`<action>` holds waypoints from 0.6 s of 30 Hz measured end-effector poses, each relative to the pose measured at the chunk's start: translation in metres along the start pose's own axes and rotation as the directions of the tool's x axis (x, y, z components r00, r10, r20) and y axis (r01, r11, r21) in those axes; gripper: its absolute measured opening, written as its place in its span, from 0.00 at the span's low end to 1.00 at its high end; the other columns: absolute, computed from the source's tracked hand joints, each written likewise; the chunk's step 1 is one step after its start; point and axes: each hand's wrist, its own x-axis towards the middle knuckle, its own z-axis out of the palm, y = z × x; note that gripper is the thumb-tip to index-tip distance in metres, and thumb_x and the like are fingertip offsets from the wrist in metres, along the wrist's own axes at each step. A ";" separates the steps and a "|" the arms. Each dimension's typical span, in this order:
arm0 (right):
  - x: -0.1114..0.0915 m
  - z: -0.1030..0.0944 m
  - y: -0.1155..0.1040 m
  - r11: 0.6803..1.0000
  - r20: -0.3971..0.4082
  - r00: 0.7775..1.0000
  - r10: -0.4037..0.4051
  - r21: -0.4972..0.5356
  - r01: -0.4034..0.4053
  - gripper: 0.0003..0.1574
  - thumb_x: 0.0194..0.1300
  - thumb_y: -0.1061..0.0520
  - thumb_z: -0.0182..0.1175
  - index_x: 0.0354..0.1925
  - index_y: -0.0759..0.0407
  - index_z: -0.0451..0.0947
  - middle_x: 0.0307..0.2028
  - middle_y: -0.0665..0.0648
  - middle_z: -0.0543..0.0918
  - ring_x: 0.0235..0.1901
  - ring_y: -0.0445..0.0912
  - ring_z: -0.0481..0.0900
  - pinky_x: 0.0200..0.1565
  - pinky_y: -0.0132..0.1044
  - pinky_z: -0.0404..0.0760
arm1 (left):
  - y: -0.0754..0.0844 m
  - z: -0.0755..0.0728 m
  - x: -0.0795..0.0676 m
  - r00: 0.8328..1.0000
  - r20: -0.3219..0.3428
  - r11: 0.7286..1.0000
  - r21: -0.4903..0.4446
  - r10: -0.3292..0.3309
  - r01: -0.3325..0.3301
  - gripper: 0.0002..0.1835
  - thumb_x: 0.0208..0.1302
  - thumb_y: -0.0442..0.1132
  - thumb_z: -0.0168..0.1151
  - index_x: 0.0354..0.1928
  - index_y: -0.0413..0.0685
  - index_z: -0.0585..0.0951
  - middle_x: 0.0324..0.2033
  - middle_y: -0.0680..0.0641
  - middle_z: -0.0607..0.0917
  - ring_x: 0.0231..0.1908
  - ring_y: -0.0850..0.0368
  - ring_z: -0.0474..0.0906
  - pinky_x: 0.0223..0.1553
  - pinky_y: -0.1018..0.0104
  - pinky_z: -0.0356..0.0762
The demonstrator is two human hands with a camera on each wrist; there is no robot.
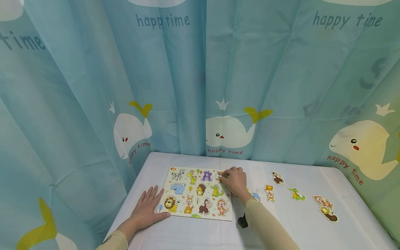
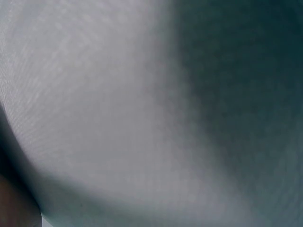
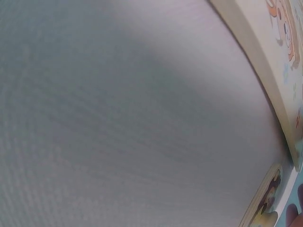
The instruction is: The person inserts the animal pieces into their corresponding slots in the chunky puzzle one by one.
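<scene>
A pale animal puzzle board [image 1: 200, 211] lies on the table, with zebra, giraffe, elephant, lion and other animals in rows. My left hand [image 1: 147, 208] rests spread at its left side, thumb along the lower left corner. At the upper right corner, my right hand [image 1: 235, 180] pinches an orange animal puzzle piece [image 1: 218, 176] over the last spot of the top row; the fingers partly hide it. The right wrist view catches the board's edge [image 3: 265, 71] and a loose piece [image 3: 267, 201] beside it. Mostly blurred cloth fills the left wrist view.
Right of the board lie loose pieces: a dark brown animal [image 1: 277, 178], a crocodile [image 1: 296, 194], a monkey [image 1: 323, 200] touching a hedgehog [image 1: 328, 214], and a blue piece [image 1: 256, 196] near the right wrist. A black object [image 1: 242, 221] sits by the forearm. Curtains [image 1: 187, 86] hang behind the table.
</scene>
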 end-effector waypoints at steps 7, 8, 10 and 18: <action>0.001 0.000 0.000 1.000 0.006 1.000 0.008 0.000 -0.008 0.07 0.61 0.48 0.73 0.34 0.48 0.90 0.37 0.51 0.80 0.47 0.53 0.71 0.50 0.53 0.72 | 0.000 0.001 0.000 1.000 -0.004 1.000 -0.007 0.000 0.000 0.60 0.54 0.77 0.62 0.81 0.48 0.58 0.80 0.37 0.51 0.79 0.37 0.39 0.77 0.39 0.33; 0.001 0.000 0.000 1.000 0.007 1.000 0.008 -0.005 -0.008 0.07 0.61 0.47 0.73 0.34 0.48 0.90 0.37 0.51 0.80 0.48 0.53 0.71 0.50 0.53 0.72 | 0.000 0.001 0.001 1.000 -0.004 1.000 -0.007 -0.001 0.001 0.60 0.54 0.77 0.62 0.81 0.48 0.58 0.80 0.37 0.51 0.79 0.37 0.39 0.77 0.39 0.33; 0.000 0.000 0.000 1.000 0.009 1.000 0.007 -0.012 -0.007 0.08 0.61 0.47 0.73 0.35 0.48 0.90 0.38 0.51 0.81 0.48 0.53 0.71 0.50 0.53 0.72 | 0.000 0.001 0.001 1.000 -0.005 1.000 -0.007 -0.002 0.002 0.60 0.54 0.77 0.62 0.81 0.48 0.58 0.80 0.37 0.50 0.79 0.37 0.39 0.77 0.39 0.33; 0.000 0.001 0.000 0.999 0.017 1.000 0.011 -0.032 -0.011 0.08 0.61 0.47 0.73 0.35 0.49 0.90 0.37 0.51 0.81 0.47 0.53 0.71 0.48 0.53 0.71 | 0.000 0.000 0.000 1.000 -0.008 1.000 -0.009 0.000 -0.001 0.60 0.54 0.77 0.62 0.80 0.47 0.58 0.80 0.37 0.51 0.79 0.37 0.40 0.77 0.39 0.34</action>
